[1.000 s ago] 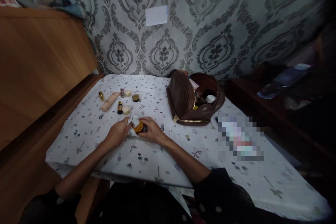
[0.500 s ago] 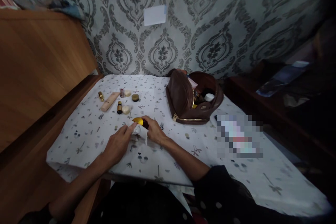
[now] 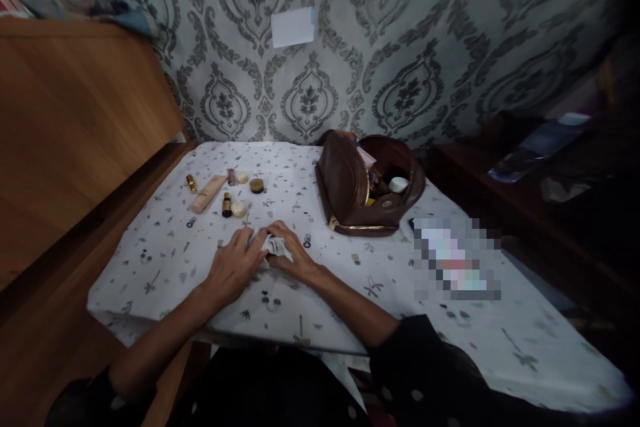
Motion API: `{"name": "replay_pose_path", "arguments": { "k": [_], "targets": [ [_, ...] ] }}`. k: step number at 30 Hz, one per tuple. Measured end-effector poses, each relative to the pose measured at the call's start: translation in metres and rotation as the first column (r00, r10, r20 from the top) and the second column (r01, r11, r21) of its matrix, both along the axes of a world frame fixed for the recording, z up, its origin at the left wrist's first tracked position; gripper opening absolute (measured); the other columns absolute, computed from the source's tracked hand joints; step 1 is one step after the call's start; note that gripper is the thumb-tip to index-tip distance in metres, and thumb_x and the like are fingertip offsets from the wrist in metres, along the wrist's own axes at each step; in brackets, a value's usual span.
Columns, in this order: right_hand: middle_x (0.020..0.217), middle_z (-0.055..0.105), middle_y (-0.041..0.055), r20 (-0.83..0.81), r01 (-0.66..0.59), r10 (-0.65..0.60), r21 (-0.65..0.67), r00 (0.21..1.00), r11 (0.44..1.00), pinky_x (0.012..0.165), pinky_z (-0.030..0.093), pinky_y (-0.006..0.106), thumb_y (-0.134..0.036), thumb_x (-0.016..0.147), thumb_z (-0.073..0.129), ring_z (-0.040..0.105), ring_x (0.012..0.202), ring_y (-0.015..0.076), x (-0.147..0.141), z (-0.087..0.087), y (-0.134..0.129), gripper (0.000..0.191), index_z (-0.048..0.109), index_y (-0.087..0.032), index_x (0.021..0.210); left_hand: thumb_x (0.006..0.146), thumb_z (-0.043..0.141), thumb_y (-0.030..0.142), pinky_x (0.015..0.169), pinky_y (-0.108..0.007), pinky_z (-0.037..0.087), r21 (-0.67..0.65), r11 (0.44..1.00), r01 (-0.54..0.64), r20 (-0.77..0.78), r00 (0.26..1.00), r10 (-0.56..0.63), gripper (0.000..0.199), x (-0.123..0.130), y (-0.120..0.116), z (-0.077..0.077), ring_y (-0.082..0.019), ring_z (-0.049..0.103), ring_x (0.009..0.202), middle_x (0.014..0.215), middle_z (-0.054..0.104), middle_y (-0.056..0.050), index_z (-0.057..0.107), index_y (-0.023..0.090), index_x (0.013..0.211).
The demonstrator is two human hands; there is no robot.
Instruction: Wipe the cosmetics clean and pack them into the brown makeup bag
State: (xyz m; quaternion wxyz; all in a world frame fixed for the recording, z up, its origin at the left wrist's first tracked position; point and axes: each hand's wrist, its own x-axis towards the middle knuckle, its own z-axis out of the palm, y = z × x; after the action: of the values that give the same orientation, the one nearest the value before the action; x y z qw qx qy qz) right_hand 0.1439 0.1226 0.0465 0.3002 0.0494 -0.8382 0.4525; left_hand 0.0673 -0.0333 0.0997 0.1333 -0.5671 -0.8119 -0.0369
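My left hand (image 3: 233, 265) and my right hand (image 3: 294, 255) meet over the near middle of the table. Between them is a crumpled white cloth (image 3: 274, 245), with the fingers of both hands closed on it. Any object under the cloth is hidden. Just beyond my left hand lie a black and gold bottle (image 3: 227, 205) and a round cream-coloured jar (image 3: 239, 209). Farther back are a beige tube (image 3: 208, 194), a small gold item (image 3: 191, 183), and a dark-sided round jar (image 3: 257, 185).
An open brown bag (image 3: 350, 187) with cosmetics inside stands at the back right of the patterned tablecloth (image 3: 165, 247). A blurred-out phone (image 3: 453, 257) lies on the right. A wooden cabinet (image 3: 85, 120) borders the left side.
The yellow and dark object seen between my hands is now hidden. The white cloth has moved up over that spot, and my hands have shifted around it.
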Motion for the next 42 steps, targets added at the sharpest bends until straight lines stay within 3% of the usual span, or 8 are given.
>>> {"name": "replay_pose_path", "arguments": {
  "k": [5,11,16,20,25,31,35,42],
  "targets": [
    [0.082,0.056,0.0040,0.089,0.064,-0.070,0.064,0.994,0.996,0.078,0.047,0.034,-0.017,0.076,0.064,0.055,0.083,0.0218,-0.005,0.004,-0.005,0.005,0.060,-0.019,0.078,0.098,0.037,0.037,0.062,-0.028,0.046,-0.045,0.992,-0.114,0.085,0.989,0.118,0.031,-0.009,0.016,0.017,-0.023,0.064,0.090,0.105,0.061,-0.010,0.061,0.018,0.100],
    [0.103,0.057,0.0065,0.088,0.069,-0.072,0.034,0.994,0.997,0.084,0.049,0.037,-0.030,0.064,0.082,0.056,0.097,0.0239,-0.007,0.000,-0.003,0.051,0.058,-0.018,0.108,0.098,0.030,0.039,0.067,-0.030,0.040,-0.010,0.992,-0.126,0.386,0.915,0.120,0.046,-0.044,0.024,0.013,-0.024,0.064,0.079,0.079,0.068,-0.010,0.062,0.017,0.073],
    [0.099,0.057,0.0050,0.148,0.076,-0.084,0.056,0.985,0.996,0.080,0.048,0.035,-0.028,0.060,0.085,0.057,0.092,0.0217,-0.006,0.002,-0.004,0.052,0.059,-0.017,0.104,0.096,0.027,0.038,0.063,-0.030,0.038,0.030,0.988,-0.151,0.479,0.870,0.118,0.052,-0.057,0.014,-0.001,-0.020,0.058,0.062,0.060,0.063,-0.008,0.057,0.018,0.058],
    [0.102,0.060,0.0050,0.146,0.117,-0.119,0.023,0.982,0.993,0.082,0.047,0.035,-0.027,0.063,0.083,0.057,0.093,0.0216,-0.007,0.002,-0.003,0.054,0.057,-0.019,0.110,0.093,0.034,0.045,0.067,-0.030,0.043,0.089,0.986,-0.141,0.516,0.853,0.075,0.051,-0.056,0.005,-0.006,-0.019,0.061,0.069,0.074,0.066,-0.007,0.062,0.018,0.061],
    [0.100,0.062,0.0043,0.163,0.148,-0.141,-0.036,0.977,0.988,0.083,0.048,0.036,-0.017,0.065,0.078,0.059,0.093,0.0214,-0.009,-0.002,-0.001,0.047,0.061,-0.021,0.108,0.084,0.055,0.045,0.085,-0.031,0.048,0.339,0.933,-0.118,0.696,0.699,-0.164,0.032,-0.049,0.003,-0.008,-0.022,0.065,0.093,0.098,0.071,-0.007,0.071,0.018,0.081],
    [0.101,0.062,0.0065,0.190,0.163,-0.127,-0.185,0.973,0.969,0.083,0.051,0.036,-0.020,0.066,0.076,0.061,0.093,0.0215,-0.010,-0.009,-0.001,0.042,0.064,-0.019,0.107,0.082,0.060,0.048,0.072,-0.029,0.048,0.287,0.950,-0.119,0.649,0.754,-0.101,0.030,-0.036,0.000,-0.018,-0.018,0.062,0.081,0.095,0.066,-0.002,0.052,0.020,0.090],
    [0.102,0.062,0.0058,0.196,0.073,0.021,-0.457,0.980,0.886,0.079,0.053,0.034,-0.021,0.059,0.078,0.064,0.090,0.0203,-0.014,-0.014,0.001,0.049,0.063,-0.019,0.106,0.084,0.058,0.045,0.087,-0.036,0.046,0.303,0.949,-0.089,0.650,0.747,-0.138,0.035,-0.029,-0.001,-0.023,-0.024,0.060,0.104,0.120,0.059,-0.009,0.042,0.021,0.104],
    [0.105,0.065,0.0010,0.165,-0.091,0.325,-0.757,0.931,0.647,0.075,0.053,0.027,-0.014,0.056,0.076,0.064,0.081,0.0133,-0.008,-0.001,0.003,0.058,0.062,-0.022,0.112,0.085,0.054,0.045,0.073,-0.033,0.047,0.312,0.921,-0.233,0.704,0.708,-0.060,0.034,-0.029,0.001,-0.018,-0.021,0.061,0.079,0.091,0.061,-0.002,0.041,0.021,0.105]
  ]
}}
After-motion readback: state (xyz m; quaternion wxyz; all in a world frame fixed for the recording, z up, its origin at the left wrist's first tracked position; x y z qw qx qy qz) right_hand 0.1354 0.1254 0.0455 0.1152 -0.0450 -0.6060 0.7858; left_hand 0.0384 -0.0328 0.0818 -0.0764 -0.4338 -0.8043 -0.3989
